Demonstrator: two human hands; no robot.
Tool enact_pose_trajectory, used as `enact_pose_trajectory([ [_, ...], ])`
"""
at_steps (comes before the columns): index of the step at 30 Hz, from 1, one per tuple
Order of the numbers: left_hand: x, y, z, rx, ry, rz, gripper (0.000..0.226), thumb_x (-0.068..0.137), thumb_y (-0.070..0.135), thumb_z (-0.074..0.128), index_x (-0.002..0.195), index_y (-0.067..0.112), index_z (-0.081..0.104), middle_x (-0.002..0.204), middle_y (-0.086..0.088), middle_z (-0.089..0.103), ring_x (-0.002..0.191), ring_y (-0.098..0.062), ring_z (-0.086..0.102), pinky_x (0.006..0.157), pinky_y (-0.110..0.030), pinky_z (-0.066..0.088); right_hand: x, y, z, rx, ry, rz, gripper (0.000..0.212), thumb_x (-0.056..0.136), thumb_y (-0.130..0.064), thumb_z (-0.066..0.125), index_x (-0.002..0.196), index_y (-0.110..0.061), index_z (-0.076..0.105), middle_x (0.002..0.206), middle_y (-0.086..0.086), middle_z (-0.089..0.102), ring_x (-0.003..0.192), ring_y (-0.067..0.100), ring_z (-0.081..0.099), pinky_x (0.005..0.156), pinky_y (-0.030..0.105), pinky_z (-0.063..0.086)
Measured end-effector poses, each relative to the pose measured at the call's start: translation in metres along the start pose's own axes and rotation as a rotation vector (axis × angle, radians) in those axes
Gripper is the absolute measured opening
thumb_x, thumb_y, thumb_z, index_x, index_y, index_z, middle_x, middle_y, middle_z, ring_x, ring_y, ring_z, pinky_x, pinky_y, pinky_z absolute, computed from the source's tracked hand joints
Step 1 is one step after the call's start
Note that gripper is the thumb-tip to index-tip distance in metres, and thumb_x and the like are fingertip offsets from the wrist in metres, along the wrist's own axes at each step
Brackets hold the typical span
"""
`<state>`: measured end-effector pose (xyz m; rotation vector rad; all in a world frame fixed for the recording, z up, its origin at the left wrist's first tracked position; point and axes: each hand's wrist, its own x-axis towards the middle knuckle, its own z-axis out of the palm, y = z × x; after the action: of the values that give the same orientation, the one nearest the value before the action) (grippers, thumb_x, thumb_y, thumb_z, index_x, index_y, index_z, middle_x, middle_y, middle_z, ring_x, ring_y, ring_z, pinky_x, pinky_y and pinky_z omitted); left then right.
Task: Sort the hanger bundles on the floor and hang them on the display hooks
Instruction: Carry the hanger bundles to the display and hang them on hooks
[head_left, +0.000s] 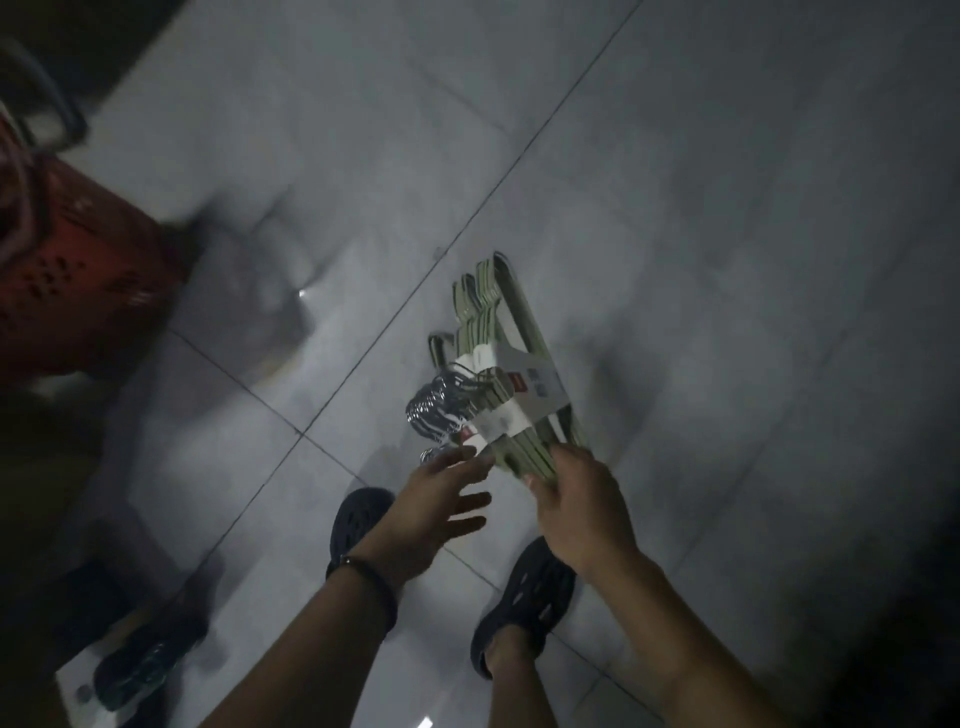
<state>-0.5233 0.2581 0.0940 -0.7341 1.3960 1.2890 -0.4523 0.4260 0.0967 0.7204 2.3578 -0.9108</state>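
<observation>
A bundle of pale green hangers (498, 332) with silver metal hooks (434, 408) and a white paper label band (524, 384) hangs above the grey tiled floor. My right hand (576, 506) grips the bundle's near end, fingers curled round the green arms. To its left, my left hand (439, 506) reaches toward the hooks with fingers spread and straight, its fingertips just below the label. No display hooks are in view.
A red perforated plastic basket (78, 275) stands at the far left. My two dark shoes (358, 519) (530, 603) stand on the tiles (701, 208) below my hands. Another person's dark shoe (140, 660) is at the lower left.
</observation>
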Motion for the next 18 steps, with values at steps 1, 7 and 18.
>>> enact_pose_trajectory([
  [1,-0.023,0.016,0.011,-0.097,-0.065,0.029,0.042,0.091,0.043,0.079,0.127,0.026,0.068,0.131,-0.003,0.071,0.120,-0.028,0.068,0.106,-0.047,0.055,-0.019,-0.010,-0.024,0.002,0.009,0.006,0.012,0.101,-0.022,0.064,0.111,-0.016,0.065,0.110,0.002,0.067,0.095,0.018,0.064,0.076,0.028,0.050],
  [7,-0.189,0.094,0.109,-0.265,-0.150,0.320,0.039,0.094,0.033,0.074,0.130,0.019,0.066,0.125,-0.006,0.076,0.123,-0.033,0.068,0.108,-0.056,0.052,-0.157,-0.092,-0.156,-0.125,0.091,0.036,0.029,0.104,-0.023,0.059,0.132,-0.029,0.059,0.130,-0.006,0.059,0.116,0.014,0.060,0.094,0.027,0.053],
  [18,-0.416,0.183,0.167,0.296,-0.410,0.615,0.026,0.071,0.013,0.080,0.092,0.000,0.072,0.093,-0.023,0.076,0.088,-0.039,0.075,0.074,-0.047,0.058,-0.366,-0.205,-0.347,-0.033,0.603,0.111,0.048,0.092,-0.053,0.064,0.135,-0.034,0.054,0.127,-0.010,0.057,0.119,0.014,0.055,0.095,0.029,0.050],
])
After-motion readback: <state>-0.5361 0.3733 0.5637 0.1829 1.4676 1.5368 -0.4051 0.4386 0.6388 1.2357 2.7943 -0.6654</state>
